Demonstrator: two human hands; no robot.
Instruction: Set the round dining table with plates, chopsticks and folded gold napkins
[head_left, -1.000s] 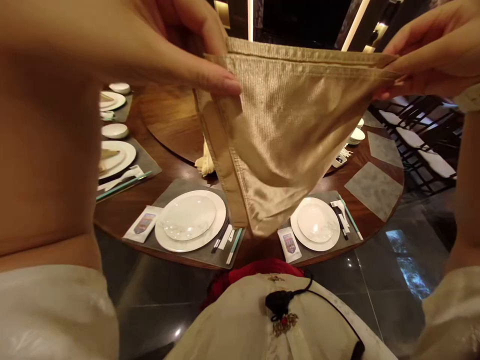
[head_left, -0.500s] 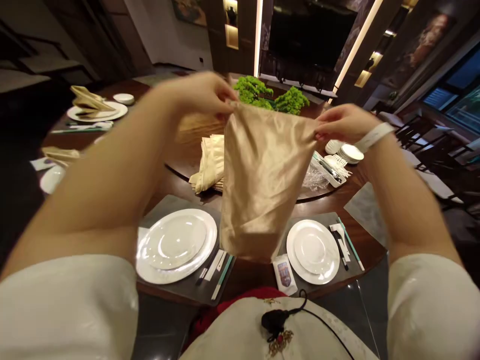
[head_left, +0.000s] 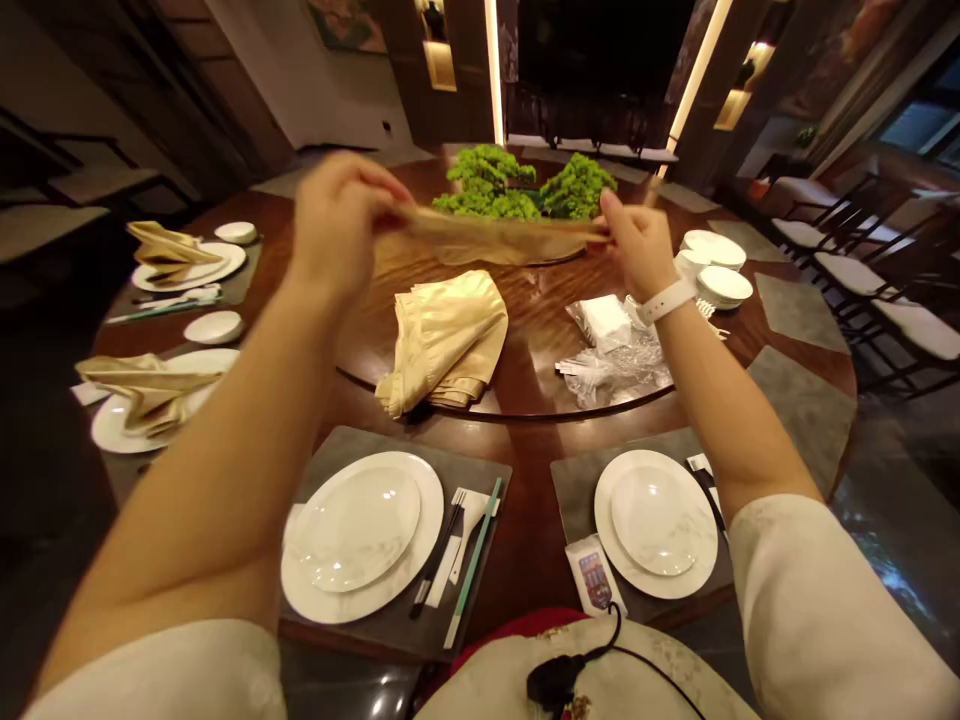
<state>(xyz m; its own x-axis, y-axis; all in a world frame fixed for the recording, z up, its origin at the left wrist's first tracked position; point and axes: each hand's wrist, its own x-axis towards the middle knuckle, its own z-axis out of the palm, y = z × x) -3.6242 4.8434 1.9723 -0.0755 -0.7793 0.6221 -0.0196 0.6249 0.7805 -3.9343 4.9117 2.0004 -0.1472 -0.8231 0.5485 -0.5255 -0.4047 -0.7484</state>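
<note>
Stretched between my two hands in the air is a gold cloth napkin [head_left: 499, 240], seen nearly edge-on as a thin band over the table's turntable. My left hand [head_left: 337, 225], a little blurred, is closed on its left end. My right hand [head_left: 637, 235] pinches the right end, thumb on top. Below the napkin a stack of gold napkins [head_left: 450, 335] lies loosely folded on the turntable. Under my arms are two place settings: a large white plate [head_left: 360, 535] on the left and a smaller-looking white plate [head_left: 656, 525] on the right.
Chopsticks [head_left: 474, 560] and a spoon lie beside the left plate. A wrapped packet [head_left: 595, 577] sits left of the right plate. Clear plastic wrapping [head_left: 619, 360] and stacked white dishes [head_left: 724, 285] are at right. Green bonsai foliage [head_left: 491, 180] stands centrally. Folded napkins [head_left: 161, 390] rest on left-hand plates.
The napkin went from hanging down as a full sheet to a raised, nearly flat band. My hands moved apart slightly, the left one leftward. The napkin stack and wrapping came into fuller view.
</note>
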